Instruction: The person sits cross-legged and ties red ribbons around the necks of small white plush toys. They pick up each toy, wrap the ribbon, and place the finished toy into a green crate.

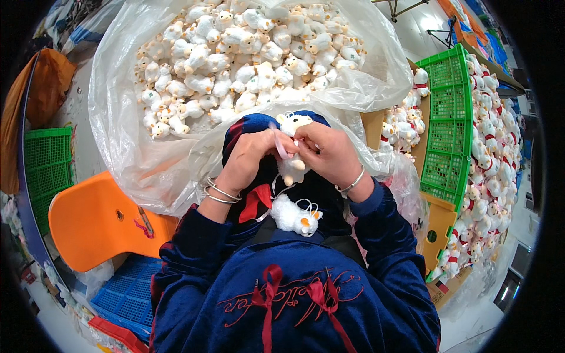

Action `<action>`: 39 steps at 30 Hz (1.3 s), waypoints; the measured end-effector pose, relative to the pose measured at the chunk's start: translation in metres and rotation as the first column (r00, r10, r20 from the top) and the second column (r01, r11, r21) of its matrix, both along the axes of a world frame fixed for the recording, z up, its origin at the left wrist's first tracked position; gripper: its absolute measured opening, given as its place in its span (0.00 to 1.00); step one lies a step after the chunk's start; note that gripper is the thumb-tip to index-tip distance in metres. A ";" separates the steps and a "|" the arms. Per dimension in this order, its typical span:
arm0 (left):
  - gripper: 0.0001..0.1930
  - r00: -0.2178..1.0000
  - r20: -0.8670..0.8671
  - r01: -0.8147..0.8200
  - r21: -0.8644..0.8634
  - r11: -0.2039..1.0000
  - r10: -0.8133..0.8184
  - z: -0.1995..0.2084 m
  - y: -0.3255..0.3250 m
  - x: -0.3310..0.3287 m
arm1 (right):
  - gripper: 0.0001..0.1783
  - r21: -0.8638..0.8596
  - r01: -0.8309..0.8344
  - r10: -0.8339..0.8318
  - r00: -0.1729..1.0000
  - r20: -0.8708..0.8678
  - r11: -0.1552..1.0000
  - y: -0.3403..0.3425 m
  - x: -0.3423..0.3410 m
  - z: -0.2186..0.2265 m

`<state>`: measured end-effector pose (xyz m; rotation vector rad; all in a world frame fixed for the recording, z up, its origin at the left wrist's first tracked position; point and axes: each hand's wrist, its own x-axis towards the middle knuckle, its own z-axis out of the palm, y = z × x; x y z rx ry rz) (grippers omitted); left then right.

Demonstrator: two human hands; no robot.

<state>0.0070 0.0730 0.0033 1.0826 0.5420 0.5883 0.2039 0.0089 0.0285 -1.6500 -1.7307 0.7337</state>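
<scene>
Orange chair (82, 217) near a blue crate (126, 291)

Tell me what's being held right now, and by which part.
The left hand and right hand hold a small white plush toy at its neck, just below the head, with a pink ribbon by the left fingers; exact finger contact is hidden.

Past the knees (240, 125), an open plastic bag (109, 117) holds a heap of plush toys (235, 65). Over the lap (326, 203), one plush animal (293, 169) is between the left grip (250, 154) and right grip (332, 153), with a neck ribbon (282, 148). Another plush animal (292, 216) lies nearer the torso (294, 282) — a loose ribbon (253, 205) just left of it. Leftward stands a chair (88, 220), one crate (50, 162) beyond, another crate (126, 294) behind. Rightward, a cardboard box (371, 126) of toys (406, 123) sits between bag and a toy-filled crate (445, 117).
</scene>
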 end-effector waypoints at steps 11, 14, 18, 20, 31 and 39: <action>0.08 0.951 -0.296 -0.088 0.026 0.996 0.092 0.005 -0.009 0.016 | 0.06 0.008 0.185 -0.182 0.973 -0.142 0.983 -0.014 -0.006 -0.007; 0.08 0.958 -0.279 -0.069 -0.020 0.997 0.061 0.002 -0.010 0.016 | 0.07 -0.080 0.175 -0.189 0.954 -0.232 0.981 -0.013 -0.002 -0.004; 0.08 0.967 -0.227 -0.120 0.001 0.993 0.117 -0.003 -0.016 0.022 | 0.09 -0.176 0.138 -0.194 0.916 -0.351 0.975 -0.012 0.003 -0.001; 0.07 0.963 -0.229 -0.136 0.049 0.990 0.143 -0.006 -0.017 0.024 | 0.09 -0.222 0.121 -0.202 0.899 -0.388 0.968 -0.011 0.005 -0.001; 0.07 0.948 -0.216 -0.211 0.127 0.969 0.235 0.003 -0.022 0.037 | 0.11 -0.268 0.097 -0.208 0.880 -0.426 0.958 -0.010 0.021 -0.006; 0.08 0.919 -0.325 -0.113 0.326 0.939 0.223 0.005 -0.018 0.044 | 0.12 -0.300 0.051 -0.184 0.881 -0.436 0.953 -0.013 0.033 -0.004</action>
